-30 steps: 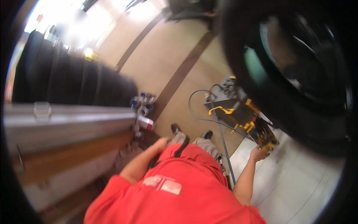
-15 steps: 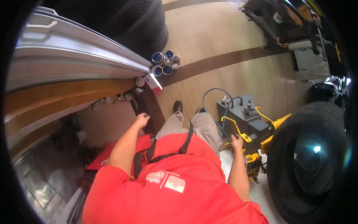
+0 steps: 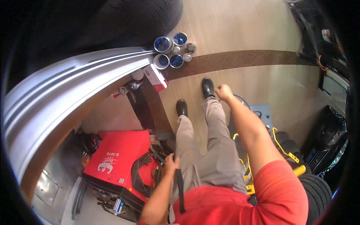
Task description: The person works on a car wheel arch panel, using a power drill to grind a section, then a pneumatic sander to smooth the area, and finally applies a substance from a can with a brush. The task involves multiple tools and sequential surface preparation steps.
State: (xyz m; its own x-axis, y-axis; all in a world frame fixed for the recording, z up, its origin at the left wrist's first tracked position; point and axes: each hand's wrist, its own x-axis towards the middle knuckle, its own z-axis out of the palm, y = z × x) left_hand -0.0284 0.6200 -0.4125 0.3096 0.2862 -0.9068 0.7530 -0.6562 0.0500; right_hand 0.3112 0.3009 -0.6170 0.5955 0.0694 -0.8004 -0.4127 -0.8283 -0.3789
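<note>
My right hand is stretched forward over the floor, just beside the toe of my right black shoe. Its fingers are curled closed; whatever they may hold is too small to make out. Lower down, my left hand hangs at my left thigh, close to a black strap. Its fingers are half bent and loosely apart, with nothing visible in them. Left of that hand stands a red machine with a black arm on its side. Under my right forearm, a grey box with a blue hose is partly hidden.
Several open cans stand by a white rail, near a white-and-red carton. A big tire is at the far left. Yellow hooked bars and ribbed black tires lie right; a black vehicle part is beyond.
My right hand has swung forward from beside the yellow hook to near my shoe. My left hand has dropped back to my thigh. The view has shifted, showing more of the red machine.
</note>
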